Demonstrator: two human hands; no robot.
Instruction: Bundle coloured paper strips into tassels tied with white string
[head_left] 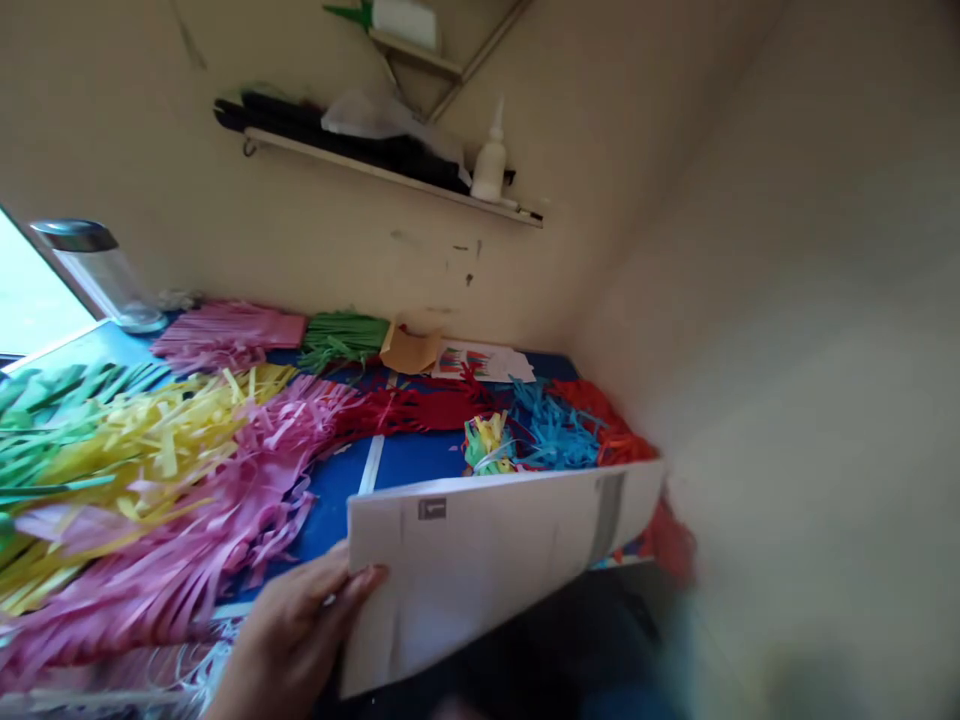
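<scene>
Left hand (289, 625) nearer, fingers (364, 585) pinching left end of white paper (487, 570); long axis runs right, slightly up from fingers. Right hand unseen, can't tell.

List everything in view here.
Folded sheet: one, white, centre.
Table: one, blue, beneath papers.
Fringed papers: several, multicoloured, table.
Bundle: one, multicoloured, behind sheet.
Folded paper: one, tan, rear.
Printed paper: one, white, adjacent.
Jar: one, clear, back left.
Strings: uncounted, white, lower left.
Bright panel: one, pale, left.
Walls: two, beige, back, right.
Shelf: one, pale, wall.
Squeeze bottle: one, white, shelf's right.
Plastic: one, whitish, shelf.
Dark items: uncounted, black, shelf.
Second bottle: one, white, upper bracket.
Left hand: one, gripping sheet.
</scene>
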